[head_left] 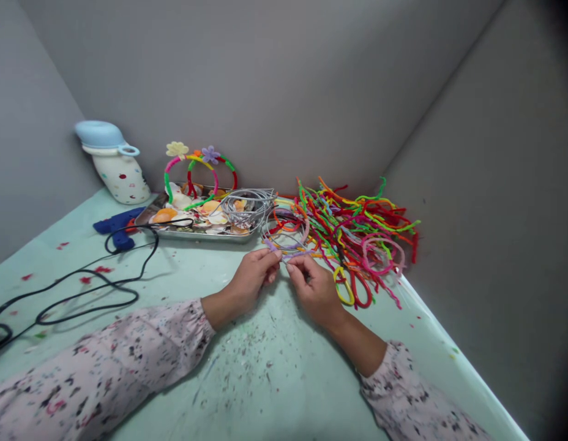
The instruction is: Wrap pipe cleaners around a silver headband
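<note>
Over the middle of the table, my left hand (256, 275) is closed, its thumb and finger pinching a purple pipe cleaner (298, 253) that lies along a grey wire ring (264, 229). Close beside it, my right hand (314, 288) also pinches at the fingertips, on the same thin strand. Exactly how the pipe cleaner and the wire meet is hidden by my fingers. The ring stands out beyond both hands, in front of the pipe cleaner pile. Scissors with yellow and red handles (361, 291) lie just right of my right hand.
A metal tray (210, 237) holds shells, coiled grey wire (250, 205) and wrapped hoops with flowers (191, 157). Colourful pipe cleaners (357, 214) pile up at the right. At the left are a blue glue gun (121, 226), its black cord (86, 269) and a white bottle (121, 174). Walls border the table.
</note>
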A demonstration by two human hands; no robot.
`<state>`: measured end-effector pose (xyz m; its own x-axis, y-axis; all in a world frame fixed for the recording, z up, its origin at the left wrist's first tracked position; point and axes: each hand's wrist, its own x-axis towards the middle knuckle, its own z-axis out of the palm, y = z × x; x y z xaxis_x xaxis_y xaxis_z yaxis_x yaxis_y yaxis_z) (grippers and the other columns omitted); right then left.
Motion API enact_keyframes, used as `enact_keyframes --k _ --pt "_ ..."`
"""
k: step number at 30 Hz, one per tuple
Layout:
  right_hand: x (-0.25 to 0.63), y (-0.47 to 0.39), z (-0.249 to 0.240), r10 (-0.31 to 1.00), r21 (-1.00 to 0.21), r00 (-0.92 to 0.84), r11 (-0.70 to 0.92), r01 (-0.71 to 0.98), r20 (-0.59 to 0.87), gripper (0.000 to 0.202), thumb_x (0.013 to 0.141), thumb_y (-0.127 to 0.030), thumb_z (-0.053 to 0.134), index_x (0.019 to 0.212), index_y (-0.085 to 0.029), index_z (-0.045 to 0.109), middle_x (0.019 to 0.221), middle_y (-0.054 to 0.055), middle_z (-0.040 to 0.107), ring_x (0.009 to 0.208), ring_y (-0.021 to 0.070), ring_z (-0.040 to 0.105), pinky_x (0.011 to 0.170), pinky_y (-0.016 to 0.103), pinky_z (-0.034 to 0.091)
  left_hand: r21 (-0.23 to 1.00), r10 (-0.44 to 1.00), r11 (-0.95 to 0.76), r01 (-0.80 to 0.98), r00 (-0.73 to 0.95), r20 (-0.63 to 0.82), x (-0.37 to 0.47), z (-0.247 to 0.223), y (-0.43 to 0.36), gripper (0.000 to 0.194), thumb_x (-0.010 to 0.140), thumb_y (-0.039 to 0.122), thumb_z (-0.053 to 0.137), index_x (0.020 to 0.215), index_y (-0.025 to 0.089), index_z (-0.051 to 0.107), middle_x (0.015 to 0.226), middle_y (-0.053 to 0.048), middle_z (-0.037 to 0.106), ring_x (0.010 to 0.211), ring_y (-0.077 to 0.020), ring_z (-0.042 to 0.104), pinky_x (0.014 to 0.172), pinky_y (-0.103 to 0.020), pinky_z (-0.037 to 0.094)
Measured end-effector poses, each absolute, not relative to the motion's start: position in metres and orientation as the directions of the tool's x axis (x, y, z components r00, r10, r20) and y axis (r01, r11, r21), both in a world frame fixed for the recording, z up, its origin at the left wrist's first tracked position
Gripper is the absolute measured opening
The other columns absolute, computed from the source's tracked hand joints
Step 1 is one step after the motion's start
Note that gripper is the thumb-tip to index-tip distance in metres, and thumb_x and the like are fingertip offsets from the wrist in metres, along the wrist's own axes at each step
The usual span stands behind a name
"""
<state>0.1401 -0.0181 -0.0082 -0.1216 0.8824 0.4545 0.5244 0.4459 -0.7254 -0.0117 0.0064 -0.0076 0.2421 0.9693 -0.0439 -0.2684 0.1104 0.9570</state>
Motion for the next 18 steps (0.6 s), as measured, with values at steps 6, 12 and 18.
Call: enact_keyframes --k 6,12,18 --pt "0.1392 -0.0167 -0.0103 0.874 -0.719 -0.110 0.455 0.525 0.473 0.014 0.088 -0.027 0.055 0.090 -0.018 0.065 0.084 0.005 0.072 0.075 0.0175 0.066 0.069 0.027 0.050 0.953 0.971 0.118 -0.281 0.235 -0.051 -0.0110 -0.0078 0.0074 0.028 0.080 0.036 0.061 0.064 0.016 0.050 0.054 0.004 0.045 0.045 -0.0065 0.037 0.043 -0.021 0.025" --pt "0.1397 -0.0175 -0.0111 0.872 -0.718 -0.128 0.465 0.517 0.473 0.014 0.089 -0.027 0.054 0.095 -0.019 0.065 0.085 0.005 0.073 0.076 0.0176 0.067 0.069 0.028 0.051 0.960 0.975 0.104 -0.260 0.219 -0.046 -0.0103 -0.0064 0.0075 0.027 0.080 0.034 0.058 0.061 0.016 0.049 0.054 0.004 0.044 0.046 -0.0066 0.036 0.044 -0.022 0.026" --pt "0.1400 -0.0177 -0.0113 0.873 -0.715 -0.126 0.461 0.525 0.471 0.017 0.089 -0.028 0.054 0.098 -0.019 0.065 0.086 0.005 0.073 0.076 0.0181 0.068 0.068 0.028 0.051 0.958 0.974 0.098 -0.268 0.225 -0.036 -0.0099 -0.0072 0.0075 0.028 0.079 0.036 0.060 0.062 0.016 0.049 0.054 0.004 0.045 0.045 -0.0065 0.037 0.044 -0.022 0.025"
